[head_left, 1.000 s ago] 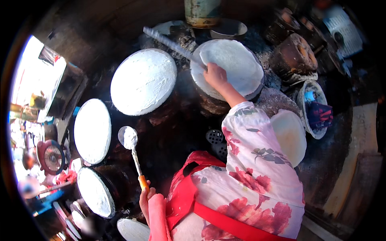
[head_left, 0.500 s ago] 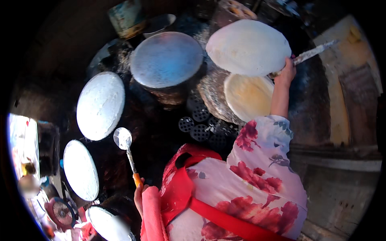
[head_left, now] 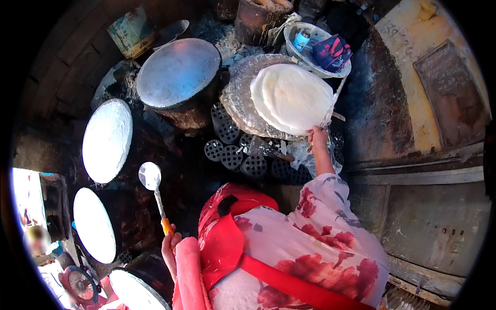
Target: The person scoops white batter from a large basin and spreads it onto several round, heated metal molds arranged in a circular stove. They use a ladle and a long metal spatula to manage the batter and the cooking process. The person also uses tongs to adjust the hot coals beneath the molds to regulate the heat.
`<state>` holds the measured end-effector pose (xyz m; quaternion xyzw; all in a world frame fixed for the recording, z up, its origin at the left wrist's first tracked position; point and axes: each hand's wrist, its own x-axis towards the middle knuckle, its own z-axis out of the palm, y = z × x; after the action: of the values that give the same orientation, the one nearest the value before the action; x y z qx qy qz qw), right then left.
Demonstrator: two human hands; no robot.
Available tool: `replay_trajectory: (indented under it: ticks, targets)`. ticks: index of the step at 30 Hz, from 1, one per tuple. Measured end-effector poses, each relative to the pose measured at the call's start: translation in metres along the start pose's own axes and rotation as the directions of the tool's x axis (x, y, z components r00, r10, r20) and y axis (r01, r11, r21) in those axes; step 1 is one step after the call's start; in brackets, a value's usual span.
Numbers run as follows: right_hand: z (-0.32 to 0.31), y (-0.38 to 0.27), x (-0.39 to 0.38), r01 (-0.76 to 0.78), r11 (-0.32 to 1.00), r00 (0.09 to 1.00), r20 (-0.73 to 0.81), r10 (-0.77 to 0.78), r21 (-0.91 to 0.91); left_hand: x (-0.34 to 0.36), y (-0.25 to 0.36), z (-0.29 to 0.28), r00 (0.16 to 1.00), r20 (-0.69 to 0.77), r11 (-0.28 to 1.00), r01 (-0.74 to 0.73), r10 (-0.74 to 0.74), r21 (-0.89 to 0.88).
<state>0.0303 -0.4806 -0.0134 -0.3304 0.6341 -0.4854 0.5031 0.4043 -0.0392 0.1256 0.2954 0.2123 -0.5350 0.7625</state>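
My left hand (head_left: 169, 249) is closed round the orange handle of a ladle (head_left: 149, 176), its bowl coated in white batter and held up near the white-coated griddles. At the right, my right hand (head_left: 318, 137) grips a long, batter-crusted flat stick (head_left: 336, 101) at the near edge of a thin round flatbread (head_left: 299, 95). That bread rests on another, slightly offset, on a round board (head_left: 237, 85). A round griddle (head_left: 178, 70) at the far left shows a bare grey-blue top. Three more, a far white-coated griddle (head_left: 107, 140), a middle one (head_left: 94, 225) and a near one (head_left: 135, 290), curve down the left.
Several perforated coal briquettes (head_left: 230, 156) stand below the board. Behind it are a basin (head_left: 293, 49) with a blue can and a dark bag, and a rusty drum (head_left: 259, 25). A fan (head_left: 79, 285) stands lower left; a wall with panels (head_left: 444, 93) runs along the right.
The flatbread that was raised over the board at my right hand now lies on the stack there. My right hand has come lower and nearer; the ladle stays in my left. The view has shifted.
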Motion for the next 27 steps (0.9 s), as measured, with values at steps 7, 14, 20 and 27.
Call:
replay_trajectory:
  ticks: [7, 14, 20, 27]
  targets:
    - [-0.001, 0.03, -0.029, 0.012, 0.972, 0.995, 0.104, 0.013, -0.233, -0.009, -0.007, -0.022, 0.997, 0.073, 0.991, -0.002, 0.012, -0.135]
    - [0.042, 0.061, -0.08, 0.555, 0.503, 0.832, 0.451, -0.324, -0.663, -0.036, -0.01, -0.023, 0.993, 0.11, 0.937, -0.008, 0.05, -0.35]
    - [0.143, 0.051, -0.198, 0.942, 0.223, 0.26, 0.965, -0.012, -0.251, -0.043, -0.021, -0.05, 0.979, 0.154, 0.914, -0.061, 0.133, -0.401]
    - [0.215, 0.047, -0.281, 0.933, 0.358, -0.106, 0.977, 0.185, 0.033, -0.084, -0.053, -0.048, 0.868, -0.267, 0.895, -0.444, 0.419, -0.038]
